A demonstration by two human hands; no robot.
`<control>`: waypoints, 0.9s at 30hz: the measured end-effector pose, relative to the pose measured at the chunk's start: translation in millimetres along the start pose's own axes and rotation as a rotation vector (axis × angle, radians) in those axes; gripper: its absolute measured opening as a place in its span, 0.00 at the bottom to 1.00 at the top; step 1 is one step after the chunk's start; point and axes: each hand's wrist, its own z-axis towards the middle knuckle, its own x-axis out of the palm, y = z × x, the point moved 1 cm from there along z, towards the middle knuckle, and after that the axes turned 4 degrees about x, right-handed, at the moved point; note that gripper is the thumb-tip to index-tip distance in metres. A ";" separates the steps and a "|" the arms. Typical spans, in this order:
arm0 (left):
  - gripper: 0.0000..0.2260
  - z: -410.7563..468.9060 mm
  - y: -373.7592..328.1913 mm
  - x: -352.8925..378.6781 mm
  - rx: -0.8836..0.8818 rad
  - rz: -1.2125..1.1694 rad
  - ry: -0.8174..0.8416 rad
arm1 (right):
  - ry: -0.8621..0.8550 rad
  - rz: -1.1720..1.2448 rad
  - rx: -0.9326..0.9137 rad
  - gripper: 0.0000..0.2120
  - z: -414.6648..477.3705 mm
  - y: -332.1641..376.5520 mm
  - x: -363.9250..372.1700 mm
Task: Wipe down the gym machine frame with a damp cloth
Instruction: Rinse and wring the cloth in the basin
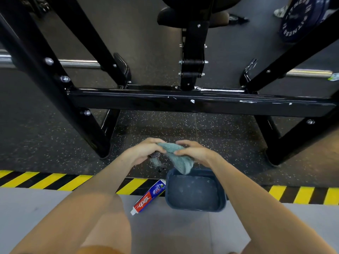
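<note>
A teal cloth (pixel 178 158) is bunched between both hands above the floor. My left hand (pixel 145 152) grips its left end, and a small dark patterned bit pokes out below the fingers. My right hand (pixel 195 153) grips the right side, with the cloth's tail hanging toward a dark blue basin (pixel 222 197) beneath. The black gym machine frame (pixel 183 102) runs as a horizontal crossbar just beyond my hands, with white scuff marks on it and slanted legs at both sides.
A red, white and blue tube (pixel 149 197) lies on the floor left of the basin. Yellow-black hazard tape (pixel 45 180) crosses the floor. A chrome bar (pixel 78 63) and a blue weight plate (pixel 300 19) sit behind the frame. Someone's shoes (pixel 238 18) show far back.
</note>
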 end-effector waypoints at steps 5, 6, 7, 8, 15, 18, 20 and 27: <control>0.09 -4.2 -11.4 4.5 0.040 0.074 0.032 | -0.122 -0.285 -0.086 0.07 -2.8 12.4 8.9; 0.11 -4.8 -14.1 5.1 0.053 0.147 0.010 | -0.125 -0.254 -0.067 0.07 -3.5 11.5 9.6; 0.14 -2.7 -14.2 5.2 0.063 0.301 -0.069 | -0.127 -0.196 -0.045 0.09 -3.5 10.2 9.5; 0.18 -3.0 -15.3 5.8 0.061 0.501 -0.205 | -0.125 -0.109 -0.030 0.10 -4.2 9.7 9.1; 0.30 -9.5 2.2 36.1 -0.367 -0.425 -0.036 | 0.044 0.319 -0.044 0.10 -12.1 18.1 13.7; 0.26 -6.4 0.5 40.6 -0.260 -0.610 -0.021 | 0.145 0.317 -0.036 0.10 -17.3 17.7 16.8; 0.18 -5.9 -2.6 41.7 -0.205 -0.733 -0.066 | 0.151 0.333 -0.040 0.10 -18.7 16.4 16.7; 0.17 2.8 -3.6 32.9 -0.075 -0.626 -0.332 | -0.016 0.490 0.063 0.11 -14.9 5.0 13.5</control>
